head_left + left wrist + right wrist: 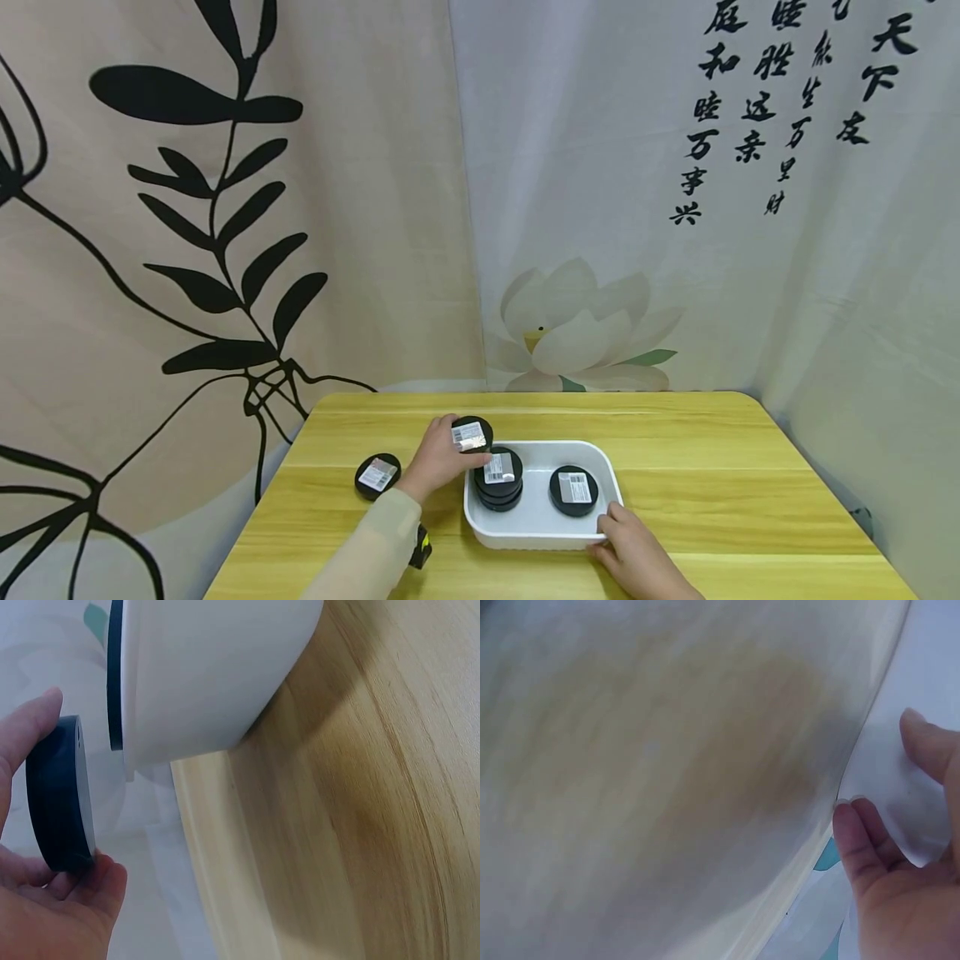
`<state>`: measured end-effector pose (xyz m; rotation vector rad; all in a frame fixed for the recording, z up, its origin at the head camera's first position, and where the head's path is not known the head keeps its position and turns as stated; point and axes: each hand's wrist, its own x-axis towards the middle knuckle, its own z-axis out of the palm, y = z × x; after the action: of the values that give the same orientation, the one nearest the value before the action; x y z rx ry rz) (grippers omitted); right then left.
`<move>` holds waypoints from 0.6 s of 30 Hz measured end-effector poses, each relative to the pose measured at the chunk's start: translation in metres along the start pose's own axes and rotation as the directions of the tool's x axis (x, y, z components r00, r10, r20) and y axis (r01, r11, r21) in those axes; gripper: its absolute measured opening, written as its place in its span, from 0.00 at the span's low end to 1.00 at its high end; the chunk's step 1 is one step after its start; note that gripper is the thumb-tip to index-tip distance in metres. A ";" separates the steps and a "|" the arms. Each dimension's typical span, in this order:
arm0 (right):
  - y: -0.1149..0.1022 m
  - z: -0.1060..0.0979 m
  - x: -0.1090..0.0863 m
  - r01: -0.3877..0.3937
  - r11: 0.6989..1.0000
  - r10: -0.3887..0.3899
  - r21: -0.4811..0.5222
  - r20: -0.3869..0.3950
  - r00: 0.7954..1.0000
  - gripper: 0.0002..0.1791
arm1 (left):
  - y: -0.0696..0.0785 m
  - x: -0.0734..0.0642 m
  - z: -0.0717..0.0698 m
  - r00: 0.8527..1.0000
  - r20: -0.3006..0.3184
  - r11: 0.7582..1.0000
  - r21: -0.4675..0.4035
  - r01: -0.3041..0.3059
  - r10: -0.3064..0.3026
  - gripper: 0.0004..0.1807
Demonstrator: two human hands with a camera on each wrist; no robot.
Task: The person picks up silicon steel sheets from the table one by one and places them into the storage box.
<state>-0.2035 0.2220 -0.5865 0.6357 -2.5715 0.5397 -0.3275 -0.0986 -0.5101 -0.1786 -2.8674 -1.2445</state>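
Observation:
My left hand [437, 460] holds a flat round black disc [472, 434] with a white barcode label, above the left rim of a white plastic tray [540, 540]. In the left wrist view, thumb and fingers pinch the disc [58, 796] at opposite edges, just outside the tray wall [202, 675]. Inside the tray, a stack of similar discs [498, 479] stands at the left, and a labelled disc [573, 490] lies at the right. My right hand [637, 550] grips the tray's front right corner; in the right wrist view its fingers [859, 847] lie at the white wall.
Left of the tray, another labelled black disc [378, 477] lies on the wooden table [720, 475]. A small black and yellow object [422, 547] is partly hidden behind my left sleeve [375, 550]. Printed curtains [585, 183] hang behind the table's far edge.

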 end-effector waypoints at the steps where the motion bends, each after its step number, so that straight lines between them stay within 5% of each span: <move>1: 0.000 0.000 0.000 -0.002 1.000 0.002 0.000 0.004 1.000 0.16 | 0.000 0.000 0.000 1.000 0.004 1.000 0.001 -0.003 0.003 0.59; 18: -0.001 0.000 0.000 -0.014 1.000 0.014 0.014 0.021 1.000 0.17 | 0.015 0.001 0.004 0.992 0.090 0.996 -0.008 -0.087 0.087 0.56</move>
<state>-0.2032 0.2218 -0.5860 0.6317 -2.5961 0.5592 -0.3269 -0.0852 -0.5019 -0.3647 -2.8962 -1.2589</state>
